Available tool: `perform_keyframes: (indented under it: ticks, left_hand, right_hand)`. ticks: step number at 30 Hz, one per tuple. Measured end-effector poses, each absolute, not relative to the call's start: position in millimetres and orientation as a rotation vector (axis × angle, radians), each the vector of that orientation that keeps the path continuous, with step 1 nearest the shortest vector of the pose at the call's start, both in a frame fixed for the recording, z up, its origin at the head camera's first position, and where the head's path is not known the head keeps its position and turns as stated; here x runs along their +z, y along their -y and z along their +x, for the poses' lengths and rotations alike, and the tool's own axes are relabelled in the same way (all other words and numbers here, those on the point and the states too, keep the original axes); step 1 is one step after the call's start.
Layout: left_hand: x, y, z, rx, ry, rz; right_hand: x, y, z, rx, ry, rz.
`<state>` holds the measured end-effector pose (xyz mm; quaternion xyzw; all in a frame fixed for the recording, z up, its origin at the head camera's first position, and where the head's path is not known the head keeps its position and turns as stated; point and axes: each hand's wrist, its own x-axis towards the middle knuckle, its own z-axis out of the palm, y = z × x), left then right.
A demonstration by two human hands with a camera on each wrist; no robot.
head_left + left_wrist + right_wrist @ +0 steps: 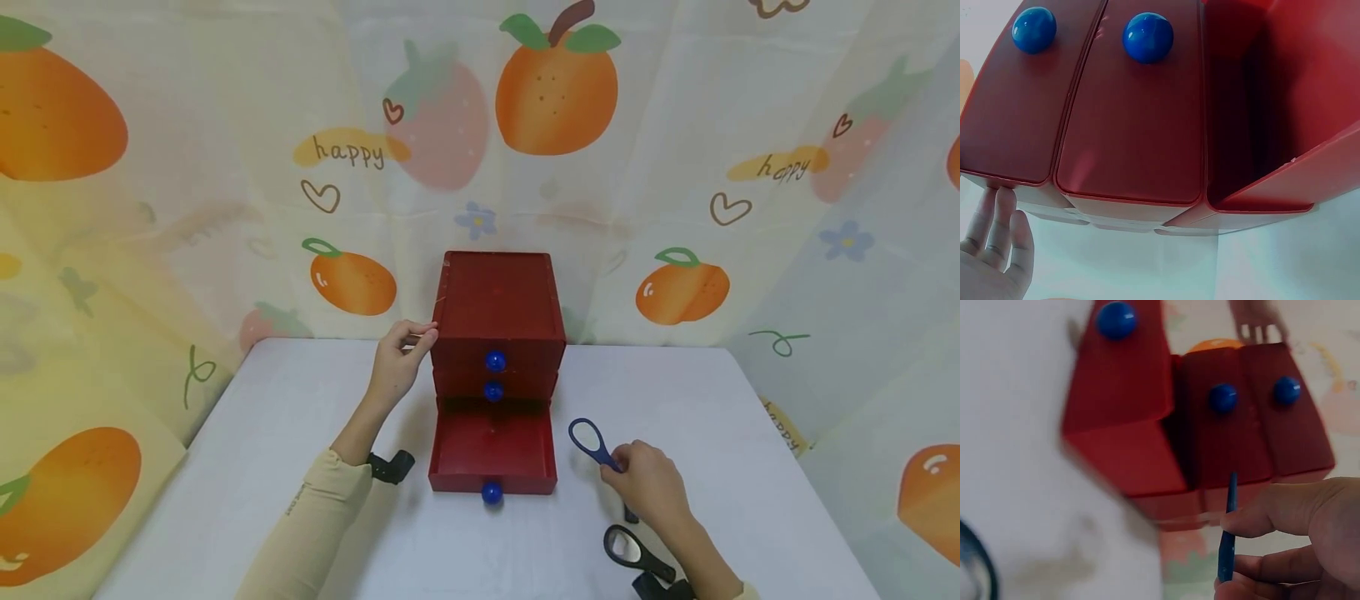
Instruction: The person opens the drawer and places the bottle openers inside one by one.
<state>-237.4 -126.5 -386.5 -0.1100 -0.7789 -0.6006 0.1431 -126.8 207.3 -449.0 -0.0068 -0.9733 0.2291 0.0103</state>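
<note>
A red drawer cabinet [498, 300] with blue round knobs stands on the table; its bottom drawer [492, 442] is pulled out, and the upper two are closed. In the head view nothing shows inside that drawer. My left hand [399, 360] touches the cabinet's upper left side with its fingertips, fingers fairly straight in the left wrist view. To the right of the open drawer, my right hand [654, 490] pinches the handle of a small blue magnifying glass [588, 440] between thumb and fingers. The right wrist view shows it edge-on.
A black magnifying glass [624, 546] lies on the white tabletop [360, 542], near my right wrist. Part of another dark object [631, 515] shows under my right hand; its kind is hidden. A fruit-print cloth [225, 125] hangs behind the table.
</note>
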Motion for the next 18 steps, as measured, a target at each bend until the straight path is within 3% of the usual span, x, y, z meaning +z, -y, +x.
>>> perform_keyframes:
  ticks: [18]
  left_hand:
    - [-386.9, 125.9, -237.0, -1.717, 2.233, -0.326]
  right_hand:
    - [-418.4, -176.2, -151.7, 0.714, 3.050, 0.168]
